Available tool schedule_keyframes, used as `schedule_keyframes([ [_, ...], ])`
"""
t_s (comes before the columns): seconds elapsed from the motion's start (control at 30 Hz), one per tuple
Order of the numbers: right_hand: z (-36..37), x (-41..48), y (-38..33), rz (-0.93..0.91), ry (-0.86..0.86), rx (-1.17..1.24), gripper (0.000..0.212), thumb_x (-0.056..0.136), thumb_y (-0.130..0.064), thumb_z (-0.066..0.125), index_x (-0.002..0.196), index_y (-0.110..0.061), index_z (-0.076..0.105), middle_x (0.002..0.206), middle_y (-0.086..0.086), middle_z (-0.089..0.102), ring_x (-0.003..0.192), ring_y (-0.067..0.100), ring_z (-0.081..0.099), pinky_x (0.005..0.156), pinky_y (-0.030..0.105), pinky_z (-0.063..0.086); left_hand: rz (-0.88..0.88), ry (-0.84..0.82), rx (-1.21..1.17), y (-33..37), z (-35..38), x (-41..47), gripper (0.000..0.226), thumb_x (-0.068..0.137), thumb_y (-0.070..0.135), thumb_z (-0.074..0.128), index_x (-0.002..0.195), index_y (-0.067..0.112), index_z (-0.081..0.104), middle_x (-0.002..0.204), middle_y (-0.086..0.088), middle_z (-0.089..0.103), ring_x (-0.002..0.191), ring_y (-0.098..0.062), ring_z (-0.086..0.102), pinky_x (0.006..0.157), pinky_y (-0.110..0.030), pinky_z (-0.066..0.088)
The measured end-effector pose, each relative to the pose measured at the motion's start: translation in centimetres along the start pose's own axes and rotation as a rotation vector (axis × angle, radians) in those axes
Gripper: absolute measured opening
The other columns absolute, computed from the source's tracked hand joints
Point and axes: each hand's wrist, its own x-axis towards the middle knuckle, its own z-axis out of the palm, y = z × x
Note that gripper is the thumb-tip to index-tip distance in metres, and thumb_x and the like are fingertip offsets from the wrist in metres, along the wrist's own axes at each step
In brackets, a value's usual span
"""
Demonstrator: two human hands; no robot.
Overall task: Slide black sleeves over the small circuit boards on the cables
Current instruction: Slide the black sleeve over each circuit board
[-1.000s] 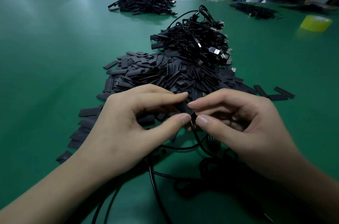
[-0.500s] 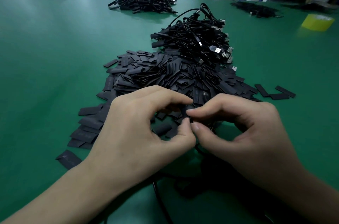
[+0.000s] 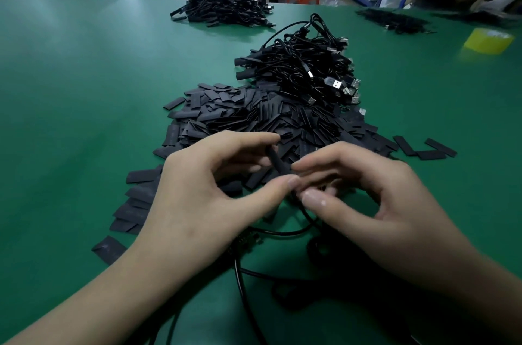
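Sleeving step: left hand [image 3: 203, 192] pinches a black sleeve [image 3: 278, 164] between thumb and forefinger, and right hand [image 3: 367, 203] pinches the cable [image 3: 239, 278] just below it; fingers hide the board, so can't tell how far on it is. Next move probably needs the cable held steady and the sleeve pushed fully over. No box or tray: spare sleeves [image 3: 248, 118] lie heaped on the bench [image 3: 84, 90], cable bundle [image 3: 305, 70] behind.

Left hand [image 3: 197, 197] and right hand [image 3: 375, 203] bare; forearms [image 3: 99, 302] bare to frame edge; fingernails [image 3: 313, 199] short, plain.
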Motion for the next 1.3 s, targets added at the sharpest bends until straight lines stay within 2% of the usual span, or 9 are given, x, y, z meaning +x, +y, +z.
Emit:
schedule_keyframes([
  [0.13,-0.1,0.4,0.0,-0.114,-0.105,-0.388,0.019,0.092,-0.046,0.06,0.092,-0.03,0.069,0.09,-0.02,0.065,0.095,0.007,0.062,0.081,0.03,0.049,-0.001,0.075,0.053,-0.1,-0.3,0.2,0.049,0.072,0.047,0.087,0.116,0.033,0.072,0.099,0.013,0.075,0.097,-0.008,0.072,0.086,-0.02,0.056],
  [0.3,-1.3,0.7,-0.3,-0.009,-0.035,-0.263,0.02,0.095,-0.046,0.056,0.084,-0.03,0.062,0.077,-0.011,0.069,0.072,0.007,0.067,0.067,0.031,0.052,0.014,0.009,0.283,-0.1,-1.1,0.4,0.056,0.078,0.064,0.067,0.129,0.039,0.065,0.107,0.025,0.07,0.101,0.006,0.066,0.086,-0.019,0.054],
  [0.4,-4.2,2.4,-0.7,0.114,0.115,-0.129,0.021,0.102,-0.035,0.061,0.087,-0.02,0.059,0.072,0.004,0.071,0.059,0.016,0.074,0.056,0.031,0.055,0.047,-0.086,0.479,0.3,-2.9,1.2,0.042,0.083,0.069,0.05,0.099,0.04,0.074,0.086,0.023,0.069,0.084,0.001,0.065,0.075,-0.034,0.056],
  [0.53,-8.4,8.6,-0.8,0.07,0.17,-0.513,0.015,0.102,-0.036,0.057,0.089,-0.029,0.061,0.071,-0.002,0.07,0.049,0.006,0.066,0.049,0.022,0.05,-0.065,-0.369,0.707,0.6,-5.2,2.1,0.064,0.07,0.092,0.031,0.086,0.044,0.071,0.076,0.019,0.068,0.072,-0.001,0.063,0.068,-0.032,0.055],
  [0.63,-10.0,15.5,-1.3,-0.003,0.212,-0.727,0.016,0.104,-0.036,0.054,0.104,-0.027,0.066,0.089,-0.009,0.066,0.061,-0.006,0.063,0.057,0.012,0.048,-0.129,-0.549,0.713,0.8,-6.0,2.2,0.073,0.056,0.101,0.034,0.089,0.047,0.07,0.08,0.023,0.069,0.074,0.002,0.064,0.068,-0.029,0.055],
  [0.77,-10.6,23.4,-1.4,0.066,0.174,-0.898,0.037,0.107,-0.038,0.048,0.131,-0.014,0.061,0.128,0.015,0.065,0.108,0.027,0.062,0.09,0.038,0.048,-0.179,-0.661,0.616,0.5,-5.9,2.3,0.047,0.063,0.081,0.065,0.088,0.042,0.067,0.082,0.024,0.067,0.072,0.001,0.063,0.064,-0.017,0.05],
  [0.9,-7.2,21.2,-3.2,-0.04,0.081,-0.774,0.03,0.105,-0.043,0.048,0.117,-0.021,0.066,0.109,-0.004,0.068,0.082,0.008,0.061,0.069,0.015,0.043,-0.287,-0.668,0.285,0.3,-5.9,2.4,0.016,0.081,0.031,0.083,0.088,0.035,0.069,0.076,0.013,0.069,0.067,0.0,0.06,0.07,-0.016,0.051],
  [1.1,-1.2,6.9,-3.8,0.092,-0.551,-0.309,0.039,0.096,-0.057,0.05,0.086,-0.026,0.071,0.077,-0.006,0.074,0.073,0.011,0.07,0.074,0.038,0.057,-0.347,-0.503,-0.139,1.3,-5.6,2.6,0.023,0.068,0.028,0.081,0.089,0.021,0.078,0.077,-0.007,0.075,0.067,-0.012,0.06,0.063,-0.018,0.05],
  [1.3,0.8,2.1,-3.2,0.2,-0.253,0.149,0.025,0.104,-0.033,0.055,0.08,-0.027,0.059,0.065,0.004,0.072,0.054,0.013,0.066,0.054,0.03,0.056,-0.307,-0.377,-0.24,1.8,-4.2,2.0,0.03,0.06,0.038,0.09,0.081,0.021,0.079,0.071,-0.004,0.074,0.066,-0.016,0.056,0.06,-0.022,0.042],
])
